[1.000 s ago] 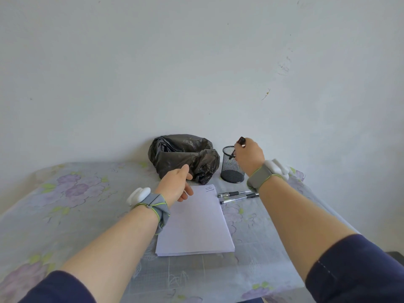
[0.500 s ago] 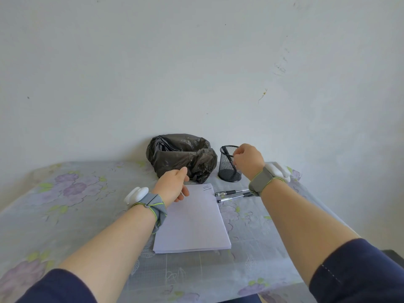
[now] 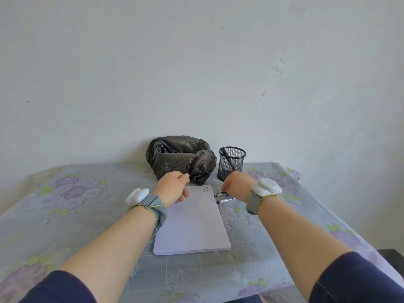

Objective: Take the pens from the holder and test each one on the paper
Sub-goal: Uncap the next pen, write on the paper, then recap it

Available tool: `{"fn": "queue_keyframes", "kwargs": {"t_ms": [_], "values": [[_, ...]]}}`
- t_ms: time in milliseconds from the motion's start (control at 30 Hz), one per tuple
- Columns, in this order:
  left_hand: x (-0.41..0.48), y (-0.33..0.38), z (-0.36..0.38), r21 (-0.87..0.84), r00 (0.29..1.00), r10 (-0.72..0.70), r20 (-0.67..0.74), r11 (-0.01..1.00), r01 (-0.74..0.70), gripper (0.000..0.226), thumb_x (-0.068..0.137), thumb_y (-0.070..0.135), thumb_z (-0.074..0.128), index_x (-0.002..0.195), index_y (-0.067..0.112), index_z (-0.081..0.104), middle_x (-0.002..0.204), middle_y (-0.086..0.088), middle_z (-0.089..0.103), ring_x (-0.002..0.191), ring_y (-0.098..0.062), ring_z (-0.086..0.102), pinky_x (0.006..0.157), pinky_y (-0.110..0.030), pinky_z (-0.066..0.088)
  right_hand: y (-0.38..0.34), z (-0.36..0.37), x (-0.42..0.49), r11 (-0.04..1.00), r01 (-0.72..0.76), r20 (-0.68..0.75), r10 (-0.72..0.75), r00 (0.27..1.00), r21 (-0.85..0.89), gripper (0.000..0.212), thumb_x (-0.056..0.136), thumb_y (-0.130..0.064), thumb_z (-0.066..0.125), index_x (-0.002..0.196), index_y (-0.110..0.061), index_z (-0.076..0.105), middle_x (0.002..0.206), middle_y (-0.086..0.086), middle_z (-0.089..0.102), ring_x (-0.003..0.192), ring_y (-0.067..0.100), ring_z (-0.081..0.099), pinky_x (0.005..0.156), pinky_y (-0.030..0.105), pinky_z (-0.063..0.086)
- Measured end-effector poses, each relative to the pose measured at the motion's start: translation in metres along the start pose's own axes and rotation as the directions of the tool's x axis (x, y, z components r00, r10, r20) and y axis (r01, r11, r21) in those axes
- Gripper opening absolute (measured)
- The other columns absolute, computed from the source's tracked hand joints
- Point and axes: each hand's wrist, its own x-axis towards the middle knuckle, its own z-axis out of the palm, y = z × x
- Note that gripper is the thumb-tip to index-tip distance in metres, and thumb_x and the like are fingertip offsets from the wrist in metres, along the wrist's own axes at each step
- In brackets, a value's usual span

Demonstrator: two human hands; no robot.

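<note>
1. One pen (image 3: 229,159) leans inside the mesh holder (image 3: 231,162); two pens (image 3: 225,197) lie beside the paper (image 3: 192,224).
2. Right hand (image 3: 237,185), curled above those pens; contents cannot be told.
3. Left hand (image 3: 172,189), loosely curled and empty, rests on the paper, probably steadying it.

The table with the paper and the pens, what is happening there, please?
A person is testing pens on a stack of white paper lying on a flowered tablecloth. The left hand rests on the paper's far edge. The right hand is lowered just right of the paper, over two pens lying on the cloth; whether it holds one cannot be seen. Three short strokes mark the paper's top corner. One pen leans in the mesh holder, beside a black bag.
</note>
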Motion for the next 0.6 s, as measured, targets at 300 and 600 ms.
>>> {"fn": "queue_keyframes", "kwargs": {"t_ms": [300, 600], "values": [[0.000, -0.002, 0.002, 0.031, 1.000, 0.008, -0.013, 0.999, -0.007, 0.020, 0.093, 0.018, 0.048, 0.095, 0.010, 0.066, 0.066, -0.004, 0.066, 0.053, -0.018, 0.053, 0.053, -0.025, 0.046, -0.002, 0.002, -0.015, 0.995, 0.092, 0.011, -0.092, 0.996, -0.030, 0.036, 0.089, 0.000, 0.046, 0.119, -0.010, 0.065, 0.127, 0.011, 0.062, 0.114, 0.033, 0.059, 0.089, 0.033, 0.048], [-0.002, 0.007, 0.003, 0.156, 0.982, 0.112, 0.152, 0.978, -0.136, 0.034, 0.082, 0.021, 0.071, 0.114, 0.014, 0.068, 0.097, -0.005, 0.068, 0.081, -0.017, 0.060, 0.079, -0.030, 0.051, -0.030, -0.003, -0.026, 0.951, 0.297, -0.256, -0.267, 0.929, 0.084, 0.029, 0.082, -0.003, 0.050, 0.093, -0.024, 0.066, 0.102, -0.003, 0.070, 0.101, 0.024, 0.060, 0.097, 0.041, 0.044]]}}
